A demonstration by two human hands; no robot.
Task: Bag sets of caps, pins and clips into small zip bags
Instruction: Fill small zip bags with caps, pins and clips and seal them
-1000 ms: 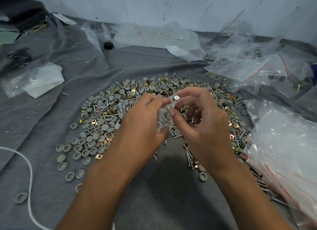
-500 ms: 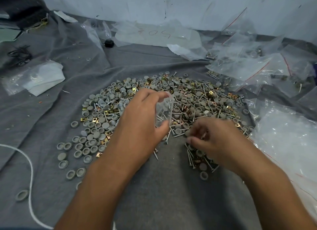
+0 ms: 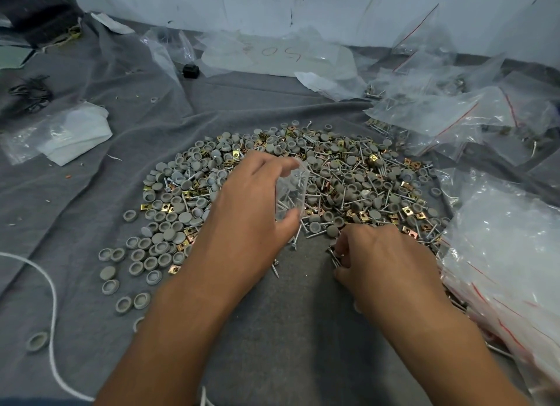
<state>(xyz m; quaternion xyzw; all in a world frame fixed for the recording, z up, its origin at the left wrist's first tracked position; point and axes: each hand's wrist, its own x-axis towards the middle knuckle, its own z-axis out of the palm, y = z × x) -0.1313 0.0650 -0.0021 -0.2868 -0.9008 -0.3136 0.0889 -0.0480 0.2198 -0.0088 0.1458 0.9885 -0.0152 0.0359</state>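
The left hand (image 3: 254, 211) holds a small bag (image 3: 291, 193) with pins inside, pinched between thumb and fingers above the pile (image 3: 333, 187) of caps, pins and clips on the grey cloth (image 3: 288, 330). The right hand (image 3: 385, 263) pinches a few pins (image 3: 333, 255) at the pile's near edge, beside the stack of empty bags (image 3: 509, 254).

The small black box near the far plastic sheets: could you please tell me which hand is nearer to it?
Left. The left hand, holding the small zip bag, is over the pile below the black box; the right hand is lower, further right.
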